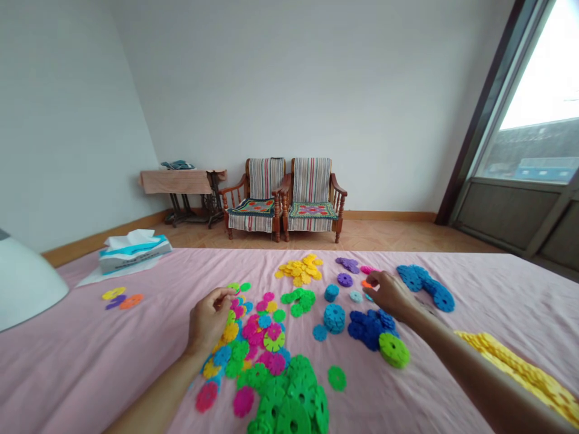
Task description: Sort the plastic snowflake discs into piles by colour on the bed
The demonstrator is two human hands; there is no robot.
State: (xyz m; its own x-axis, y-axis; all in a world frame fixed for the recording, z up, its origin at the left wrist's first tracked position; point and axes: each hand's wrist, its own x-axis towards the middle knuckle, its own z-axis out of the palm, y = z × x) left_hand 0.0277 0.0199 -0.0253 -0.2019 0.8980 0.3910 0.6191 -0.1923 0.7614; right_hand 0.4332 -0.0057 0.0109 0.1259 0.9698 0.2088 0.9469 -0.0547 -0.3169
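Observation:
My left hand (210, 319) is closed in a pinch at the left edge of a mixed pile of notched plastic discs (253, 328) in pink, green, blue and yellow. Whatever lies between its fingertips is too small to make out. Farther right, my right hand (391, 293) reaches over the cloth with its fingers pressed together and pointing down. An orange disc (366, 284) shows right at those fingertips; whether it is gripped I cannot tell. Close by lie a pale blue disc (356, 296), a purple stack (345, 279) and a pink disc (369, 270).
Sorted discs lie on the pink cloth (149, 361): yellow (301, 269), green (292, 398), light blue (334, 318), dark blue (368, 327), lime (394, 350). A long yellow row (525, 374) is at right. A tissue box (136, 251) sits far left.

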